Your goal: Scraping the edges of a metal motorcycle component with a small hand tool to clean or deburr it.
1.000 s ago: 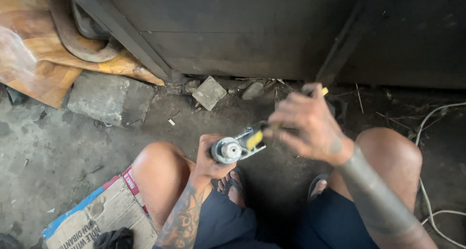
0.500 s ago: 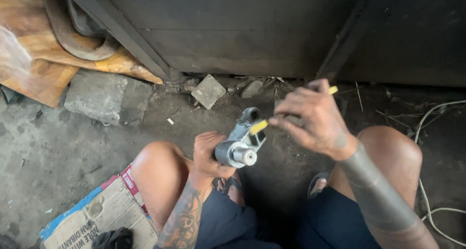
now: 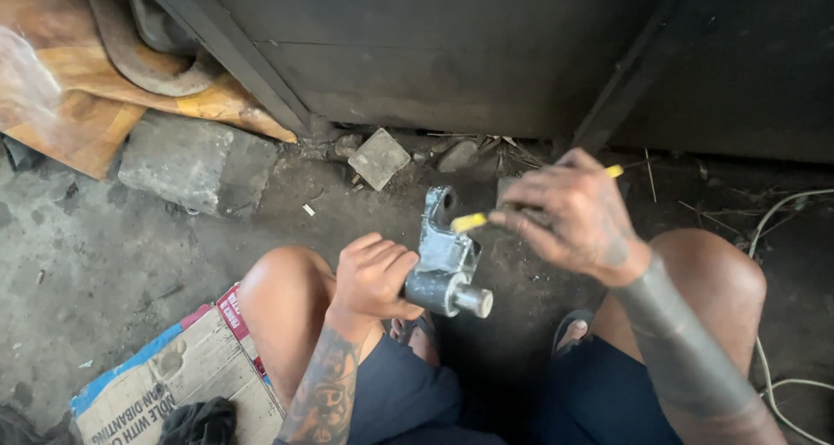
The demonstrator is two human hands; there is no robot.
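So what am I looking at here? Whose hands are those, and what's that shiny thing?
The picture comes from a camera worn on a person's head, looking down, so you see their own knees and hands. The person squats on a dirty concrete floor. Their left hand grips a grey metal part, a chunky piece with a round shiny stub at its lower end. Their right hand holds a thin yellow-handled tool whose tip is at the metal part. On the floor lie a grey stone block, some small rubble, flattened cardboard by the left knee, and a pale cable on the right. A dark metal wall stands in front.
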